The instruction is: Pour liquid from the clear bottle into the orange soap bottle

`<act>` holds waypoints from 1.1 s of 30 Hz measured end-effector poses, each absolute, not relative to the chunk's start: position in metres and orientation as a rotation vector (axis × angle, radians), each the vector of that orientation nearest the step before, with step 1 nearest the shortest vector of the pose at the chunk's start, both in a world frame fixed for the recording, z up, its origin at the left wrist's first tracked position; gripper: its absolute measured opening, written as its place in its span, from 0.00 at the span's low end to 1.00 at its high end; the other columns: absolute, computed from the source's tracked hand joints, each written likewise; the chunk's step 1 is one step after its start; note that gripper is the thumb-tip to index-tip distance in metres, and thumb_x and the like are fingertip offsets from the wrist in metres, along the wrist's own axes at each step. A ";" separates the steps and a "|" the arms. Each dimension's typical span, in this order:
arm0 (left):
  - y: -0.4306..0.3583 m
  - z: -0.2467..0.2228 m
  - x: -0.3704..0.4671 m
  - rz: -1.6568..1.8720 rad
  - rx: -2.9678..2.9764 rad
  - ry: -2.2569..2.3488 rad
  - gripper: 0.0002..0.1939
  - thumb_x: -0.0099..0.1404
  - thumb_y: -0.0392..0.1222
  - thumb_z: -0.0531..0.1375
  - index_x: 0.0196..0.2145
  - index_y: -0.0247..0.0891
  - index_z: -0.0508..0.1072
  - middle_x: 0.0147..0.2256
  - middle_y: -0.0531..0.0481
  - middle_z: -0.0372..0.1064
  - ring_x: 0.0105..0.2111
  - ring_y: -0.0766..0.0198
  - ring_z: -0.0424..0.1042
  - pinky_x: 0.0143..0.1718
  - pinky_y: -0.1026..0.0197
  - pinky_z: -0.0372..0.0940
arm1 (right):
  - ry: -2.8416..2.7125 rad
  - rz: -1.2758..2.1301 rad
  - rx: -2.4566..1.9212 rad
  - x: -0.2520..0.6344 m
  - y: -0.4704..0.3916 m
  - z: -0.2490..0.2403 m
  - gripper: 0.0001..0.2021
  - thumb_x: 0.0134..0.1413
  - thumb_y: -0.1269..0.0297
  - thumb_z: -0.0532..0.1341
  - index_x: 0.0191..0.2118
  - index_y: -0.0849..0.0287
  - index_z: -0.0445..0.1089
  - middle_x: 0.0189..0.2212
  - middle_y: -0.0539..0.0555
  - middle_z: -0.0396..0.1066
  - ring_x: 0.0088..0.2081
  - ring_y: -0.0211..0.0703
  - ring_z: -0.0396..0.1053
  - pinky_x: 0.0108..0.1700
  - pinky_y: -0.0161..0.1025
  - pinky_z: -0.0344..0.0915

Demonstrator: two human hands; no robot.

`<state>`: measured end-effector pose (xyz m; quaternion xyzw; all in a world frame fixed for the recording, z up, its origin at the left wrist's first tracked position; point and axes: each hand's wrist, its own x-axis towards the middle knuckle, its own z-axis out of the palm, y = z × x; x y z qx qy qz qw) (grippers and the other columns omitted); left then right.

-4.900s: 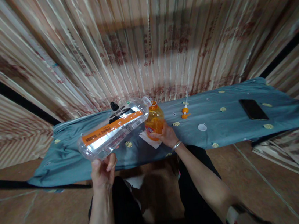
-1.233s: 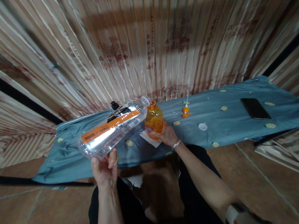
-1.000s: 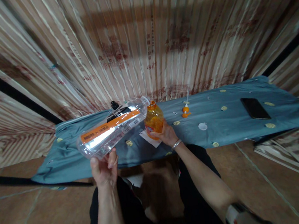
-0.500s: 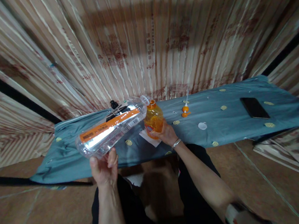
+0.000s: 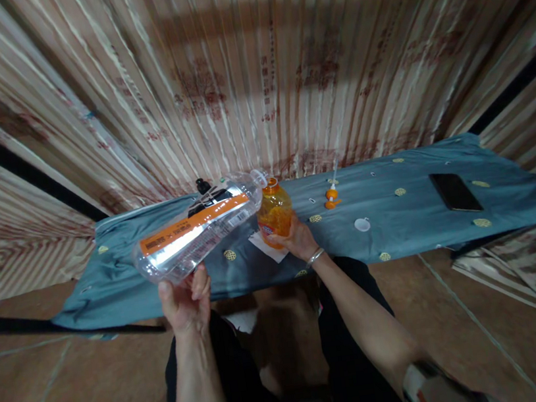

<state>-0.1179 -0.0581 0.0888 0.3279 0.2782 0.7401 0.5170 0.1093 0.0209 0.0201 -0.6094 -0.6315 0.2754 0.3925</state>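
Observation:
A large clear bottle with an orange and silver label (image 5: pixel 196 227) lies tilted, its neck to the right. My left hand (image 5: pixel 187 300) grips it from below near its base. Its mouth meets the open top of an orange translucent bottle (image 5: pixel 274 210), which stands upright with liquid inside. Fingers of my right hand (image 5: pixel 299 236) are wrapped round the lower right side of this orange bottle. Under it lies a white paper (image 5: pixel 268 247). To the right rests an orange pump top (image 5: pixel 332 196) with a clear tube.
A blue-green cloth (image 5: pixel 401 229) with yellow prints covers the narrow table. On it are a white round cap (image 5: pixel 362 224) and a black phone (image 5: pixel 455 192). A black pump bottle (image 5: pixel 203 186) stands behind the clear bottle. Striped curtains hang behind.
Both hands hold their bottles as before. The large clear bottle has shifted very slightly to the left; otherwise only the camera view has moved a little.

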 end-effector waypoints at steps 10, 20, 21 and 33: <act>-0.058 0.092 -0.117 1.786 0.783 0.665 0.35 0.44 0.60 0.69 0.44 0.34 0.73 0.25 0.47 0.71 0.11 0.78 0.47 0.11 0.69 0.38 | -1.615 0.672 -1.538 0.110 0.022 0.018 0.33 0.43 0.56 0.70 0.54 0.60 0.59 0.47 0.59 0.74 0.48 0.51 0.73 0.50 0.46 0.70; -0.060 0.092 -0.117 1.776 0.783 0.655 0.33 0.45 0.60 0.69 0.44 0.36 0.73 0.24 0.49 0.70 0.12 0.78 0.47 0.11 0.69 0.40 | -1.617 0.665 -1.549 0.109 0.021 0.020 0.34 0.43 0.57 0.70 0.55 0.61 0.59 0.47 0.61 0.74 0.48 0.54 0.74 0.50 0.47 0.70; -0.060 0.092 -0.117 1.781 0.780 0.658 0.33 0.45 0.60 0.69 0.44 0.36 0.73 0.24 0.49 0.71 0.12 0.78 0.47 0.11 0.69 0.40 | -1.612 0.672 -1.559 0.109 0.021 0.020 0.34 0.42 0.57 0.70 0.55 0.61 0.58 0.47 0.61 0.74 0.48 0.54 0.74 0.50 0.48 0.70; -0.061 0.098 -0.115 1.787 0.834 0.675 0.32 0.45 0.60 0.69 0.42 0.35 0.74 0.25 0.47 0.71 0.11 0.78 0.47 0.11 0.68 0.37 | -1.621 0.649 -1.565 0.109 0.022 0.016 0.34 0.43 0.55 0.70 0.55 0.59 0.58 0.46 0.60 0.74 0.48 0.53 0.74 0.49 0.47 0.70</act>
